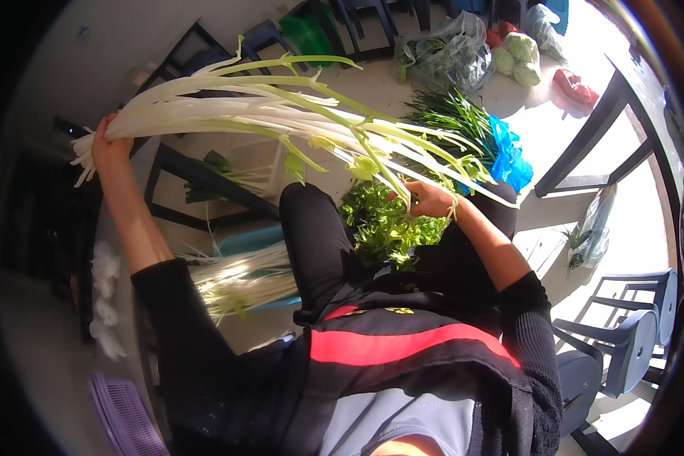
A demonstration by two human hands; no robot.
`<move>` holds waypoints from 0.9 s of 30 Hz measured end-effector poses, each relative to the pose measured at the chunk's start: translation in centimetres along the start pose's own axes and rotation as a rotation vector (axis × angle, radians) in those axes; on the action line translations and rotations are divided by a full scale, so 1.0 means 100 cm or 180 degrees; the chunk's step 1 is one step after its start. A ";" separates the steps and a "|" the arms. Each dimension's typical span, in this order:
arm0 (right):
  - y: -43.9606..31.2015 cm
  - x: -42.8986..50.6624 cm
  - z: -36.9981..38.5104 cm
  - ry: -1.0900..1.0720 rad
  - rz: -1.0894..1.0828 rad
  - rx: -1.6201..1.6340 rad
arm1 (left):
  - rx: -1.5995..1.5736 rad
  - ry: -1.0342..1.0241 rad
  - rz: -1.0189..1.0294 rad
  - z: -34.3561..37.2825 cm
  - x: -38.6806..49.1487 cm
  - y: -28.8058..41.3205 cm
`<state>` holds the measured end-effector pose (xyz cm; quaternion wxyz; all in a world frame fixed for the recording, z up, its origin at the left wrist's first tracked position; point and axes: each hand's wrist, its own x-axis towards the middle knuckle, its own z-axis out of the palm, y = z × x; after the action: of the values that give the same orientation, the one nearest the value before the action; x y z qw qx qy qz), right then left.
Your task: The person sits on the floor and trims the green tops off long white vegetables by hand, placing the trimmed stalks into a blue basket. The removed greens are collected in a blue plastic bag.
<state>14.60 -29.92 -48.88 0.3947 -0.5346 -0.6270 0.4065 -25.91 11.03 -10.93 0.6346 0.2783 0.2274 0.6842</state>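
Note:
A long bundle of pale celery stalks [222,111] stretches across the view from upper left to centre right. My left hand [111,142] is closed around its thick white base, with the cut ends sticking out past the fingers. At the leafy end, my right hand [430,199] is among the thin stalk tips, its fingers bent near a drooping stem; whether it grips that stem is unclear. Below the right hand, a heap of green celery leaves [393,228] lies between my knees. Another pile of pale stalks [251,279] rests on blue plastic beside my left leg.
Green leafy stalks with a blue plastic bag [510,154] lie ahead. Bagged vegetables [456,51] and bagged cabbages [517,60] sit farther off. A black table frame [593,131] and grey-blue stools [632,342] stand right; a purple basket [126,416] is lower left.

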 end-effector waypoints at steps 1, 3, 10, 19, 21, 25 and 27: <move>-0.010 0.002 0.002 -0.0102 0.0065 0.0156 | -0.0016 0.0042 0.0044 0.008 -0.004 -0.002; -0.016 0.003 0.001 -0.0240 0.0074 0.0151 | -0.0129 0.0070 0.0126 0.022 -0.001 -0.001; -0.039 -0.033 0.002 0.0349 0.0734 0.2586 | -0.0135 0.0143 0.0268 0.032 0.008 0.018; -0.028 -0.059 0.001 0.0828 0.0503 0.2918 | 0.0210 0.0093 0.0175 -0.006 0.046 0.031; -0.033 -0.064 0.001 0.0369 0.0371 0.2807 | 0.0176 0.0096 0.0193 -0.019 0.060 0.050; -0.042 -0.069 0.003 -0.0212 0.0329 0.2676 | 0.0159 0.0139 0.0193 -0.031 0.072 0.053; -0.050 -0.069 0.001 -0.0321 0.0372 0.2439 | 0.0208 0.0198 0.0195 -0.029 0.069 0.051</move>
<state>13.54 -37.24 -44.72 0.5106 -0.3627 -0.4169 0.6588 -31.94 17.57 -9.08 0.5965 0.2842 0.2606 0.7039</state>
